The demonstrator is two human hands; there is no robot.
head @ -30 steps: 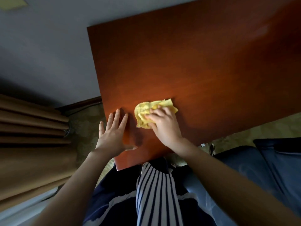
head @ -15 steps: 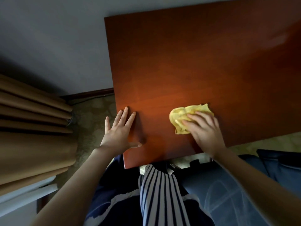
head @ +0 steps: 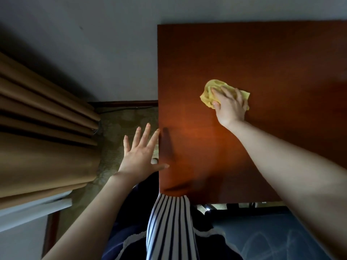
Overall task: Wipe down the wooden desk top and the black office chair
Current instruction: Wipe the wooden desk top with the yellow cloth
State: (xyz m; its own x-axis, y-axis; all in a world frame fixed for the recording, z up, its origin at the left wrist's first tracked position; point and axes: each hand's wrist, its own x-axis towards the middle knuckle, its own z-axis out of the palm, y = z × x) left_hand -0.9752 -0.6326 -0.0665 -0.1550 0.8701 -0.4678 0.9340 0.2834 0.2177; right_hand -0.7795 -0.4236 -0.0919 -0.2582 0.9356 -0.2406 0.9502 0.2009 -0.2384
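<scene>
The reddish-brown wooden desk top (head: 262, 59) fills the upper right of the head view. A crumpled yellow cloth (head: 210, 91) lies on it, toward its left part. My right hand (head: 230, 105) presses down on the cloth, fingers spread over it and thumb against its near edge. My left hand (head: 139, 156) is spread flat at the desk's left edge, mostly off the side over the carpet, with thumb and forefinger tip touching the wood. The black office chair (head: 232, 205) shows only as dark parts just below the desk's near edge.
Tan curtains (head: 43, 128) hang at the left, beside a grey wall (head: 93, 44). Patterned carpet (head: 127, 119) lies between curtain and desk. A blue padded surface (head: 272, 237) sits at the lower right, under my right forearm. My striped clothing (head: 169, 231) is at bottom centre.
My right hand has slid the cloth to the right and then farther away across the desk. My left hand now sits at the desk's left edge, mostly off the wood. The camera view has turned.
</scene>
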